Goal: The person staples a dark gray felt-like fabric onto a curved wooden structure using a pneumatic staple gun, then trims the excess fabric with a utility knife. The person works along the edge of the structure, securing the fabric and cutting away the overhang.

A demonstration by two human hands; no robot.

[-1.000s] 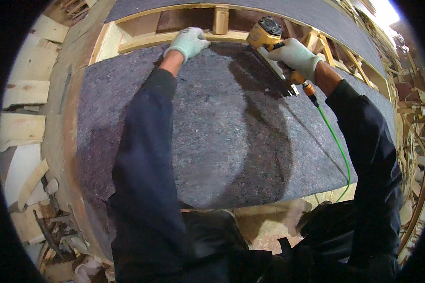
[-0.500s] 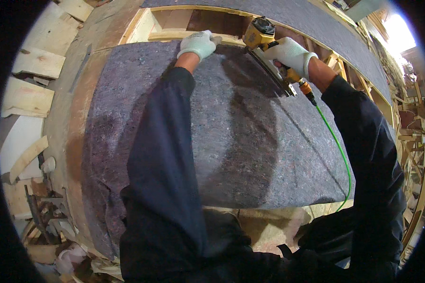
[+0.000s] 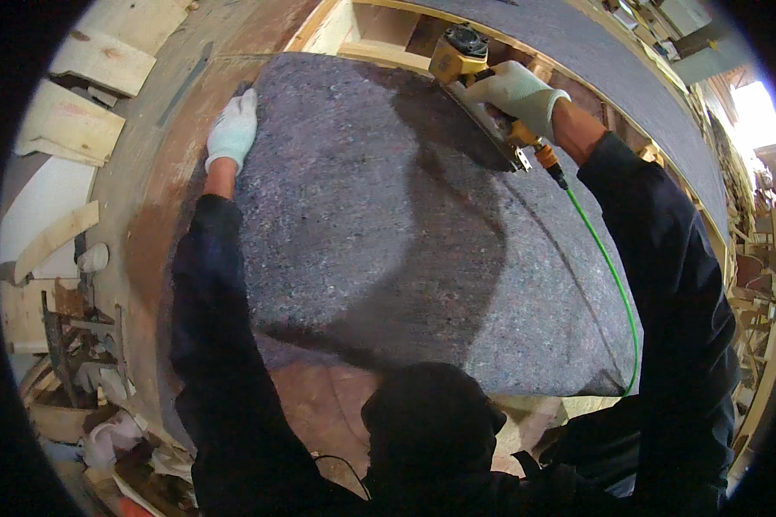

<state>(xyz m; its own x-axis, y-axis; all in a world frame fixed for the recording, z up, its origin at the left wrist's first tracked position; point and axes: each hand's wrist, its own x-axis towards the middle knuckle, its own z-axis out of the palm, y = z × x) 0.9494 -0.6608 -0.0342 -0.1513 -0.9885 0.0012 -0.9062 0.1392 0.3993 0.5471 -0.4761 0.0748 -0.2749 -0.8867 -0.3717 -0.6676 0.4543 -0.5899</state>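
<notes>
A speckled grey felt sheet (image 3: 362, 198) lies over a wooden frame (image 3: 384, 53). My left hand (image 3: 233, 129), in a white glove, grips the sheet's left edge near its far corner; the fingertips are partly hidden against the cloth. In my gloved right hand (image 3: 526, 96) is a yellow and black air nail gun (image 3: 459, 59), its fingers wrapped round the handle. The gun's nose is near the sheet's far edge, and its long magazine slants over the felt toward me. Whether the nose touches the frame I cannot tell. A green air hose (image 3: 608, 258) runs from the handle.
Another grey felt-covered panel (image 3: 569, 43) lies beyond the open frame compartments. Cut wooden boards (image 3: 78, 121) and scraps line the left side. Dark metal legs (image 3: 82, 345) stand at lower left. Timber pieces (image 3: 754, 345) are piled at the right.
My left hand has moved left from the sheet's far edge to its left edge. The near left part of the sheet has lifted, baring a brownish surface. The nail gun stays near the frame.
</notes>
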